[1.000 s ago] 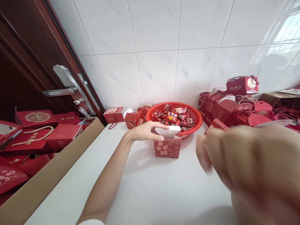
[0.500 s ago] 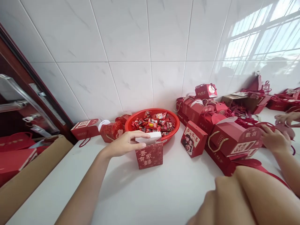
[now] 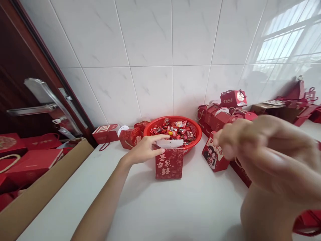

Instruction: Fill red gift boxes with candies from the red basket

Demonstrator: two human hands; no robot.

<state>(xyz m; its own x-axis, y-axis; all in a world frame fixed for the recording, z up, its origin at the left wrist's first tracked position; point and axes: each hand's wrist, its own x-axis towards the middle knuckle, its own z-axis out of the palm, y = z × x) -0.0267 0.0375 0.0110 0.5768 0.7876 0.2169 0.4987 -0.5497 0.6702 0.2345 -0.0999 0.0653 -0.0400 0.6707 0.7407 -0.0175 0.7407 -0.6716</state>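
A small red gift box (image 3: pixel 169 164) with gold characters stands upright on the white tabletop, its white-lined flap raised at the top. My left hand (image 3: pixel 147 149) grips its upper left edge, thumb on the front and fingers behind by the flap. Just behind it, a red plastic basket (image 3: pixel 198 140) holds wrapped candies (image 3: pixel 173 130). Close to the camera on the right, my right hand (image 3: pixel 265 150) is raised and blurred, its fingers curled together. Whatever they may hold cannot be made out. Partly behind that hand stands a red box with a cartoon couple (image 3: pixel 213 155).
More red boxes (image 3: pixel 210 115) are piled along the wall at right. Two boxes, one with a cord handle (image 3: pixel 106 134), sit left of the basket. A cardboard carton (image 3: pixel 55 180) of red boxes lies at the left edge, beside a door with a metal handle (image 3: pixel 32 109).
My right hand has risen from the lower right into the space before the right-hand boxes. My left hand stays on the box, whose flap now leans differently. The view has turned slightly left.
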